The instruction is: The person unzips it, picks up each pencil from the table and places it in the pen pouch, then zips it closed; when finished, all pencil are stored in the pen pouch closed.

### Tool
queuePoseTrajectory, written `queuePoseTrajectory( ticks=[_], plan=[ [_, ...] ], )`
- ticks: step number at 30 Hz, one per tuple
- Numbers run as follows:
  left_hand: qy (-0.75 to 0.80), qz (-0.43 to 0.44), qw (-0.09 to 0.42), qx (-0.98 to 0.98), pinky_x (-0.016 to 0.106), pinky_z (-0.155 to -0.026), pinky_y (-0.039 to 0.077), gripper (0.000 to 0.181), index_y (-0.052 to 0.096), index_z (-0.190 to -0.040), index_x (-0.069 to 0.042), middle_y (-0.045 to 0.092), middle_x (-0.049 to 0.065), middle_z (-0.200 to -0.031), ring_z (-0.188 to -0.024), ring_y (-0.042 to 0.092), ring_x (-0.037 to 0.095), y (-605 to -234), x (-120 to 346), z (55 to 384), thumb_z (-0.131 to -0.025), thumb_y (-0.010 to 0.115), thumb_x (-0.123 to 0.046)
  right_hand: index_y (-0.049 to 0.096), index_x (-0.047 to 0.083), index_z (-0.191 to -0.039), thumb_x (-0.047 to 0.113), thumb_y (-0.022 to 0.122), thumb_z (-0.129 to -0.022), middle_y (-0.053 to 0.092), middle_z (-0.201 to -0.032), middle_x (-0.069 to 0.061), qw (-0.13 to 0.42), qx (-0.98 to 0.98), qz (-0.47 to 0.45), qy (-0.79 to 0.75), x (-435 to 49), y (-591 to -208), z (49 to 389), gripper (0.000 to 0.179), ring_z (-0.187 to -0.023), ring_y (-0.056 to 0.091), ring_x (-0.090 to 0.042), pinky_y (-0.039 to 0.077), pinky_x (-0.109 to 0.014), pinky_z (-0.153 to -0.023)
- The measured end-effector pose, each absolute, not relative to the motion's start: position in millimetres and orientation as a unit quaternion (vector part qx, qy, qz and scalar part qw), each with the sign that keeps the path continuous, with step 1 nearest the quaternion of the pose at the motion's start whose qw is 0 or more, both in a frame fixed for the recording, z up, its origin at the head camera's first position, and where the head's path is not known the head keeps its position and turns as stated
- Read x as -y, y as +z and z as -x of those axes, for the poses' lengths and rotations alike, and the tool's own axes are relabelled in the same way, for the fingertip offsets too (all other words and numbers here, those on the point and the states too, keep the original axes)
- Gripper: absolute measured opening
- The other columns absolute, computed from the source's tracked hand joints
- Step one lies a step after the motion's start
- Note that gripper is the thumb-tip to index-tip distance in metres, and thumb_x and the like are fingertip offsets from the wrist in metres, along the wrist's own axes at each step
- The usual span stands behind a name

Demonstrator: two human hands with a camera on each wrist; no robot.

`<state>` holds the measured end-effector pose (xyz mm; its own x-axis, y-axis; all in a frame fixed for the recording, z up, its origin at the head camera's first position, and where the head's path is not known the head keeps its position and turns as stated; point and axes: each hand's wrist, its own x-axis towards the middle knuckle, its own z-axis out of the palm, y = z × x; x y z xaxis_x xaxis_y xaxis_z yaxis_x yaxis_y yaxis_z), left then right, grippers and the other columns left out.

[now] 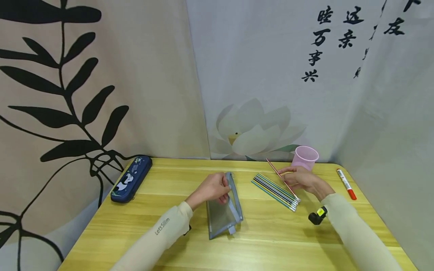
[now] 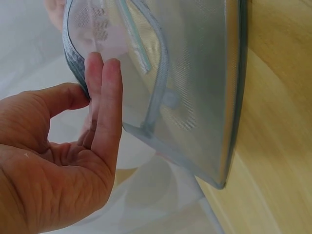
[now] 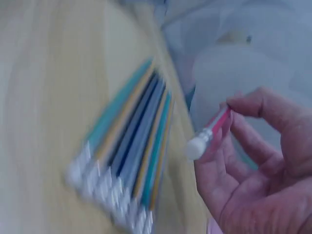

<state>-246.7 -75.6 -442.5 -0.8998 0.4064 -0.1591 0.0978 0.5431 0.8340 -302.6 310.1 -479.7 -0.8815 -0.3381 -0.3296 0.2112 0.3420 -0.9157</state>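
On the table (image 1: 271,244): pouch (image 1: 219,220) to the left, a row of pencils (image 1: 272,190) to the right, and one red pencil (image 1: 274,168) caught in the fingers!
Right hand (image 1: 303,180): thumb and fingers pinching that red pencil; the right wrist view has its eraser (image 3: 196,148) standing apart from the row.
Left hand (image 1: 213,187): grasping the pouch by its rim, toward the far end, with two fingers stretched out straight.
Red pencil: slanting, far end to the left, eraser near and to the right, with much the same slant as the row.
Pouch: left of the pinch, long axis running near to far, mouth seeming to gape on its right side; whether it all rests on the wood, I can't tell.
Angle: here's what counts, I'd judge — the pencil's line cuts across the pouch's instead of matching it.
Nearer hand: right for the pencils, left for the pouch, no contest.
Gap: a strip of bare wood between pouch and row, with more on the near side.
Edges: the table's far edge close by the red pencil's far end — cup (image 1: 306,162) just beyond the right hand, marker (image 1: 346,183) farther right, case (image 1: 131,180) well off left.
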Motion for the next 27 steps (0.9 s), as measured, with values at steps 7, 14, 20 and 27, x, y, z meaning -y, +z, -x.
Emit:
queuePoseTrajectory(
  ticks=[7,14,20,27],
  plan=[
    [0.443,-0.146,0.166,-0.869,0.048,-0.067,0.069,0.011,0.058,-0.094,-0.002,0.072,0.012,-0.072,-0.059,0.074,0.021,-440.4,70.2,247.5,-0.101,0.065,-0.008,0.072,0.021,-0.118,0.005,0.057,-0.103,0.074,-0.090,0.009,0.283,-0.687,0.019,-0.669,-277.8,-474.1,283.9,0.026,-0.078,0.071,-0.005,0.061,-0.021,-0.066],
    [0.437,-0.140,0.169,-0.872,0.047,-0.066,0.069,0.011,0.058,-0.095,-0.002,0.072,0.011,-0.072,-0.058,0.074,0.022,-438.9,66.3,249.7,-0.102,0.064,-0.007,0.069,0.007,-0.129,0.005,0.060,-0.102,0.075,-0.088,0.009,0.295,-0.656,0.015,-0.694,-235.8,-482.2,265.0,0.029,-0.072,0.069,-0.003,0.059,-0.020,-0.062],
    [0.437,-0.139,0.164,-0.873,0.045,-0.064,0.069,0.012,0.057,-0.095,-0.002,0.072,0.012,-0.072,-0.057,0.073,0.020,-438.1,69.2,251.3,-0.101,0.065,-0.008,0.062,-0.004,-0.138,0.007,0.062,-0.100,0.076,-0.088,0.006,0.308,-0.669,0.013,-0.676,-195.8,-486.0,254.4,0.040,-0.075,0.068,-0.004,0.060,-0.023,-0.065],
    [0.439,-0.142,0.162,-0.872,0.050,-0.066,0.069,0.010,0.058,-0.094,-0.002,0.071,0.012,-0.071,-0.056,0.073,0.020,-437.3,67.3,249.9,-0.101,0.064,-0.006,0.060,-0.008,-0.139,0.007,0.065,-0.097,0.076,-0.083,0.004,0.316,-0.676,0.004,-0.666,-161.0,-488.7,251.4,0.045,-0.074,0.070,-0.007,0.061,-0.023,-0.061]
  ],
)
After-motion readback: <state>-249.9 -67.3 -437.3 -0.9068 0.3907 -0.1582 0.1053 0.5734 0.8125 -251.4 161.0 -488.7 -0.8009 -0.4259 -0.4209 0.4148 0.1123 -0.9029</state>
